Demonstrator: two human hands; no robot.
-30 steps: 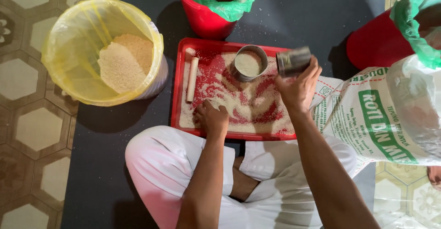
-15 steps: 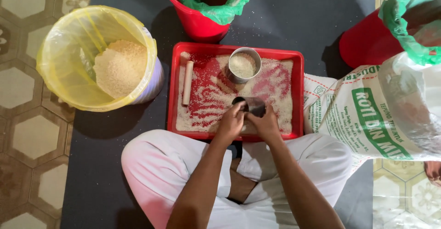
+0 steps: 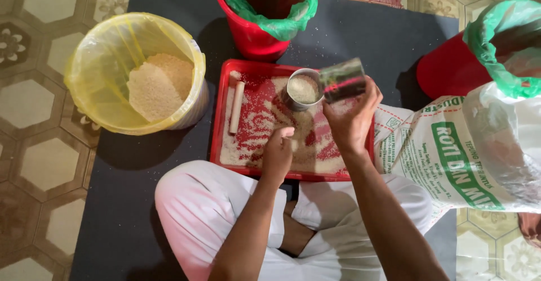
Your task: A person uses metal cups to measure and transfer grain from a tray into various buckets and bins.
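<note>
Both hands parted, right hand [image 3: 350,120] raised cup [image 3: 341,80]

Dark mat [image 3: 360,39]; red tray [image 3: 217,129], buckets [image 3: 253,41]

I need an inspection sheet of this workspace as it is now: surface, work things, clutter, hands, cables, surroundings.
Surface: dark mat on patterned tiled floor.
Work things: red tray covered with pale grains; metal can on the tray, filled with grains; second can tilted at its rim.
Clutter: pale stick lying on the tray's left side.
Hands: right hand holds the second can; left hand rests on the grains.
Cables: nothing seen.
Surroundings: yellow-lined bin with grains; two red buckets, green-lined; printed sack.
</note>
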